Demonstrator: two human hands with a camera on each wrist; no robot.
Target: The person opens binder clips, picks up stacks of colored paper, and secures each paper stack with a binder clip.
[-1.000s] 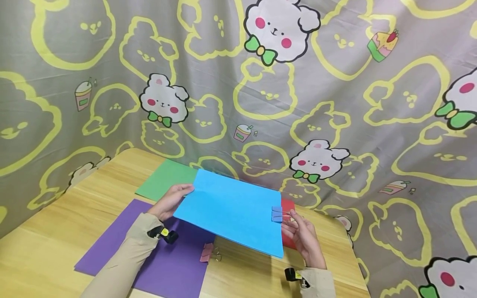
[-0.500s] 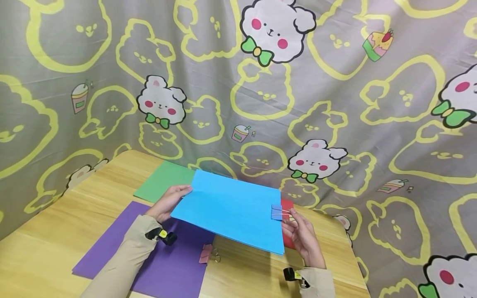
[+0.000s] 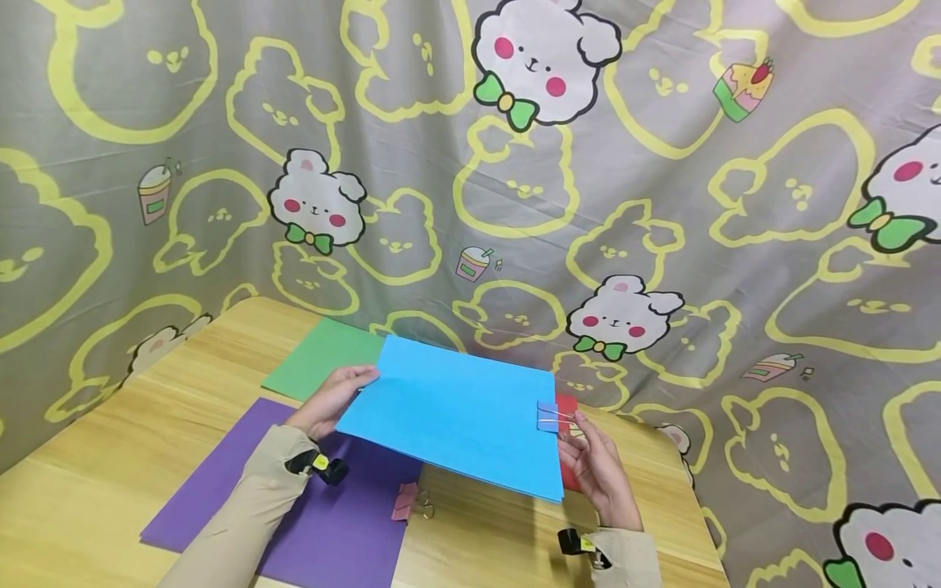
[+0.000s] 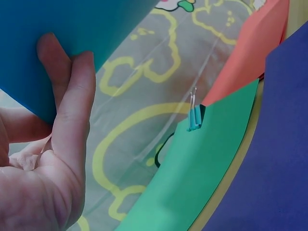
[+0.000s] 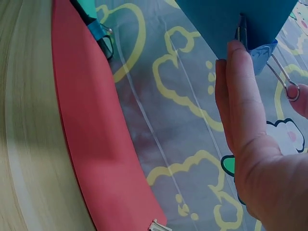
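Note:
A small stack of light blue paper is held up off the table, tilted. My left hand pinches its left edge, thumb on top and fingers underneath, as the left wrist view also shows. A bluish-purple binder clip sits on the stack's right edge. My right hand holds this clip by its wire handles. In the right wrist view, the thumb lies on one wire loop while the fingers reach along the paper's underside.
Purple paper with a pink binder clip lies in front on the wooden table. Behind are green paper with a teal clip and red paper with a whitish clip. A patterned curtain hangs behind.
The stack's near right corner has risen slightly. The clip has shifted a little on the view with it. Both hands keep their holds.

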